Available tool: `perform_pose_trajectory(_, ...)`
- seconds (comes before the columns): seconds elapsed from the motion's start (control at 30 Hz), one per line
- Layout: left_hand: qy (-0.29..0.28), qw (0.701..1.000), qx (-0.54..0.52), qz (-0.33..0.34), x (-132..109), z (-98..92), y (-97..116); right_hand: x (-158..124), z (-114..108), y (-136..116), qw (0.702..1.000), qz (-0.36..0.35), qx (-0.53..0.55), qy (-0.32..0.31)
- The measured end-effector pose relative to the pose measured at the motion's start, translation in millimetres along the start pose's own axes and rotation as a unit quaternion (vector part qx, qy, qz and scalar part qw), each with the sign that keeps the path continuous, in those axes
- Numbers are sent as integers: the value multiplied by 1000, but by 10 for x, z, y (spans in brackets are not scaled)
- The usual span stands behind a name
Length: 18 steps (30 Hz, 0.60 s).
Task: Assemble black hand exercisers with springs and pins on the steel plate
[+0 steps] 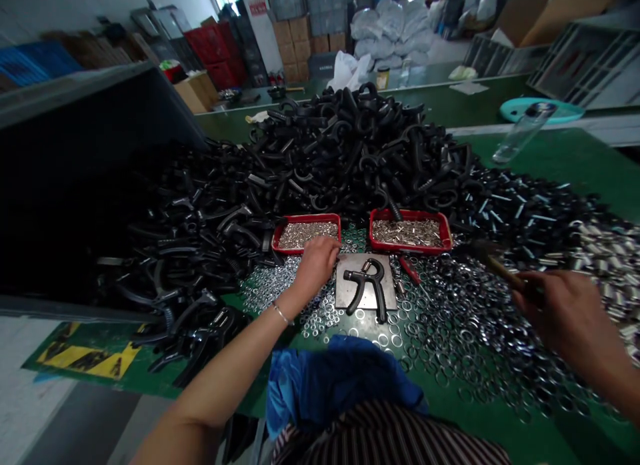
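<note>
A black hand grip exerciser (381,293), its two handles spread toward me, lies on a square metal plate (345,295) on the bench. My left hand (316,264) is at the plate's upper left corner, beside a red tray of small metal pins (275,240). Its fingertips are pinched together; whatever they hold is too small to make out. Over on the right, my right hand (563,312) is closed around the wooden handle of a hammer (501,270). The hammer's dark head, above the loose rings, is blurred.
Another red tray (448,242) holds small pins. A red-handled screwdriver (410,270) lies right of the plate. Black handles (345,152) are heaped behind. Metal rings (450,338), nuts (320,312), bolts (515,202) and metal sleeves (607,252) cover the bench. A clear bottle (523,135) stands back right.
</note>
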State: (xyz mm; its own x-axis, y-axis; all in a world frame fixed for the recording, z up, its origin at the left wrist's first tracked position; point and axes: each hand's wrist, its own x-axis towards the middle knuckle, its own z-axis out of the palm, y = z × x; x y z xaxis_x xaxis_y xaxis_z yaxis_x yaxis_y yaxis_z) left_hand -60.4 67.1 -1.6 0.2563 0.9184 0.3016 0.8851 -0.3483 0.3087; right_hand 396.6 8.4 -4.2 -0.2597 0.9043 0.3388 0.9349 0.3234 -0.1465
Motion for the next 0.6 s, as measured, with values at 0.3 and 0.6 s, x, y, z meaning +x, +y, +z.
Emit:
perform_pose_trajectory(0.3,-104,968,189,-129,494,-145,-763,181,-135,-1194,926,61,280,-244)
perform_pose_trajectory(0.6,85,964,-96,-233,369,-189,-847,581,203,-1603,920,-16,243,-306)
